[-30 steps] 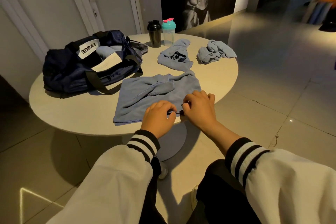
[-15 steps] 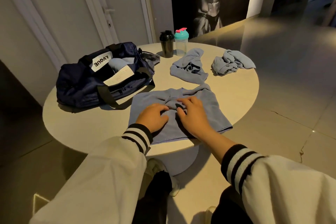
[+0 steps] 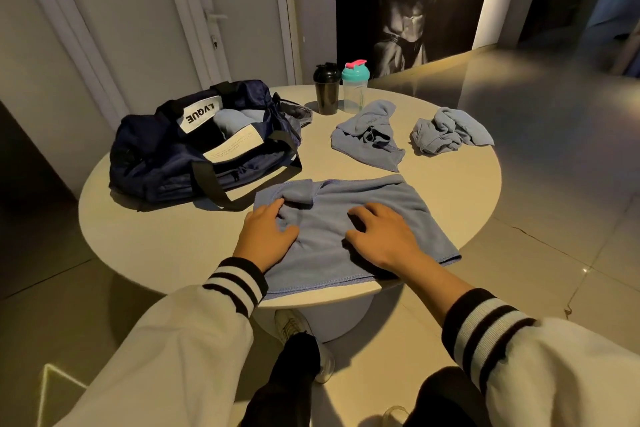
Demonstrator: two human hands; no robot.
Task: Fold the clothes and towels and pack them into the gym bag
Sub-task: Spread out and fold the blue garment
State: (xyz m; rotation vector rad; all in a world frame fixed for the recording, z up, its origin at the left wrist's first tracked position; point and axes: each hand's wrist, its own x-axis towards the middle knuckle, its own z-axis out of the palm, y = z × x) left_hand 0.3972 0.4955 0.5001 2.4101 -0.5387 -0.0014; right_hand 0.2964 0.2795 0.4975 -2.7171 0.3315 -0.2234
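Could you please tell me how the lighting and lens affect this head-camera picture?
Head view: dim, warm light; the gym bag throws a dark shadow on the table along its near side; the glossy floor shows glare at upper right; the wide-angle lens slants the door frame.

Single view from a wide-angle camera worn on the person's head, facing forward and steeply down across a round table (image 3: 166, 236). The left hand (image 3: 265, 236) and right hand (image 3: 384, 236) sit close to the lens at mid-frame, with the left sleeve (image 3: 173, 357) and right sleeve (image 3: 554, 367) filling the lower corners. The table's far rim, a door (image 3: 242, 10) and the tiled floor (image 3: 554, 114) occupy the upper, more distant part.
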